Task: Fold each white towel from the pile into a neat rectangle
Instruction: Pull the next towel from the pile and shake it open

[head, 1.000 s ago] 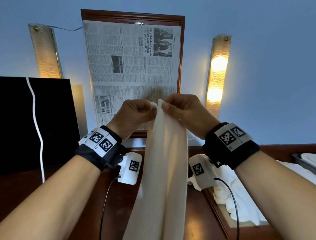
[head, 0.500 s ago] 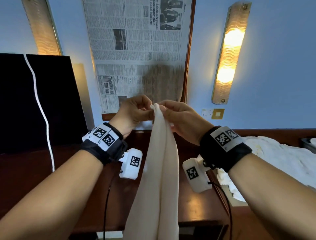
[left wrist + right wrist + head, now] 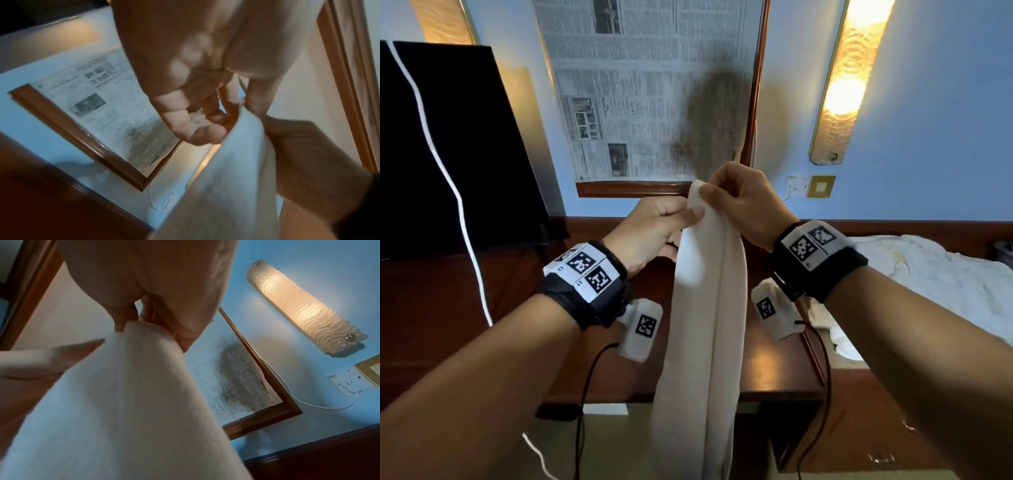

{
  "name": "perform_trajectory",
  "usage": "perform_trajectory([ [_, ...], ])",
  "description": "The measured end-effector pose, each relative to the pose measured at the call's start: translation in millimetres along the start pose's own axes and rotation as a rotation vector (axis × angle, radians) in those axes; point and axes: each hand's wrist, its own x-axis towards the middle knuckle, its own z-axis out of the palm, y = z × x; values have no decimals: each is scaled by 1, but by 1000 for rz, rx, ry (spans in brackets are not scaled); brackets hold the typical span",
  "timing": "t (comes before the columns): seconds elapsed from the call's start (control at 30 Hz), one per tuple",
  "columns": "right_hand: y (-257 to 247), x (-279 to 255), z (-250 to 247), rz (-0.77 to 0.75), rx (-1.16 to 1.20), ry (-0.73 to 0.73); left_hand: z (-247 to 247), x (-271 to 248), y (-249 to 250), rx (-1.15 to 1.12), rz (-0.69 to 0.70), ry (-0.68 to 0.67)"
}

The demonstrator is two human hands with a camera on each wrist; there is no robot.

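R hand [image 3: 743,202] pinches top edge of the white towel [image 3: 702,325] w/ thumb + fingers. L hand [image 3: 654,229] sits just below on the towel's left side, thumb on the cloth; left wrist view shows its fingers curled on the fabric, so gripping too. Towel hangs long and narrow, doubled lengthwise, in front of the wooden desk [image 3: 482,308], lower end out of frame. Pile of white towels [image 3: 928,274] lies on desk at right, apart from the hands. Lit wall lamp [image 3: 849,78] above it.

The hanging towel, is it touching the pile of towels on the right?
Apart. The head view shows the hanging towel dropping in front of the dark desk, and a strip of that bare desk separates it from the pile of towels.
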Motion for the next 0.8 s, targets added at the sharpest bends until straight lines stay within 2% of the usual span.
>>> perform_trajectory([
  [0.1, 7, 4, -9, -37, 86, 41, 4, 11, -2, 81, 74, 25],
  [0.27, 17, 5, -28, -27, 256, 31, 23, 34, 7, 190, 272, 183],
  [0.33, 35, -1, -29, 44, 320, -30, 27, 41, 6, 284, 345, 241],
  [0.43, 78, -23, -23, 137, 324, -158, 26, 45, 5, 357, 348, 357],
  [0.57, 124, -63, -10, 249, 326, -362, 22, 40, 1, 435, 330, 430],
  [0.67, 160, -89, 1, 279, 167, -487, 18, 32, -2, 496, 319, 496],
  [0.8, 222, -120, 13, 379, -100, -552, 3, 7, -6, 522, 283, 612],
])
